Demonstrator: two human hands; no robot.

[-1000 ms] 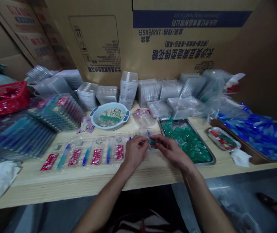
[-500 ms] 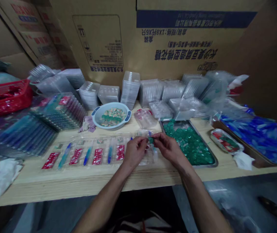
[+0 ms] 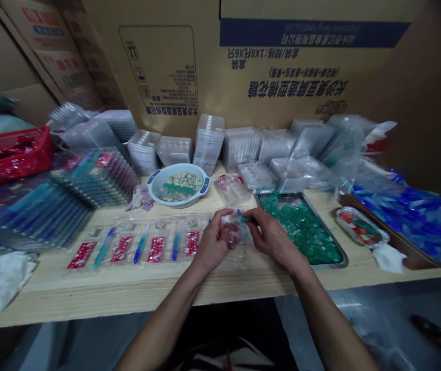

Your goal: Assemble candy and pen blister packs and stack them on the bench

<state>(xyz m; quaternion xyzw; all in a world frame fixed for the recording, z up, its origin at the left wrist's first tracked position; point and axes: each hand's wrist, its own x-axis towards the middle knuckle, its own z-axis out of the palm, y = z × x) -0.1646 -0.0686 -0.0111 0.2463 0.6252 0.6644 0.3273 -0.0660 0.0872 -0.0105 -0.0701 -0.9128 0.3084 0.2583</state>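
My right hand [image 3: 270, 234] pinches a small green piece [image 3: 245, 219] between thumb and fingertips, just left of the metal tray. My left hand [image 3: 212, 245] is beside it with thumb and forefinger apart, and I see nothing held in it. Both hands are over the right end of a row of clear plastic trays [image 3: 137, 239]. Trays to the left hold a red packet [image 3: 156, 249], a slim blue tube [image 3: 176, 245] and a small pale green piece [image 3: 160, 225]. Another blue tube [image 3: 243, 229] lies between my hands, partly hidden.
A metal tray [image 3: 342, 256] of green pieces sits at right, with a box [image 3: 409, 257] of blue tubes beyond. Behind are a light-blue basin [image 3: 179, 201] and stacked clear trays [image 3: 208, 141]. Filled stacks [image 3: 96, 180] and a red basket [image 3: 11, 165] stand left.
My hands have moved slightly apart. The green piece, earlier between both hands' fingertips, is now in my right hand only, and my left fingers have spread.
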